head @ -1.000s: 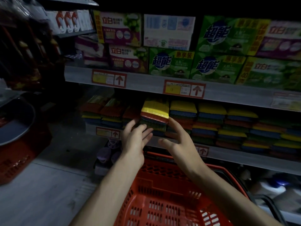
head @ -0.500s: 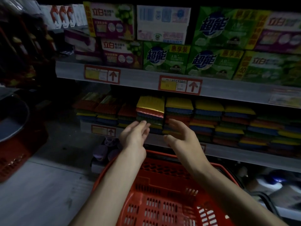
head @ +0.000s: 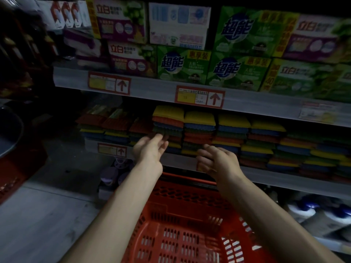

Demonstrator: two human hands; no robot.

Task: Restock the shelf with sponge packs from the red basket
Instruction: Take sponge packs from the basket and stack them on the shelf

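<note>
sponge packs [head: 199, 130] sit on the middle shelf [head: 180, 161], laid flat and piled in side-by-side stacks that run from the dim left end to the far right. each pack is a sandwich of coloured layers, yellow, red, blue and green, with the broad face up and a narrow edge turned out toward the aisle. that visible edge runs left to right, in line with the shelf lip. how far the packs reach back into the dark cannot be told, so their long axis is uncertain. the tallest stack [head: 168, 120], yellow on top, stands just left of centre, its top close under the upper shelf [head: 152, 88].

the left hand [head: 150, 149] is raised in front of the lower part of that stack, fingers straight and loosely spread, gripping nothing. its fingertips are blurred, and whether they touch the packs cannot be told. the right hand [head: 218, 160] hangs near it, in front of the shelf lip, fingers relaxed and slightly bent, also with nothing in it. the palms face one another.

the red basket [head: 190, 234] is below both forearms, close against the shelving. red price tags [head: 200, 96] with arrows are fixed to the upper shelf edge, and green detergent boxes [head: 182, 63] stand above them. grey floor [head: 38, 215] shows at left.
</note>
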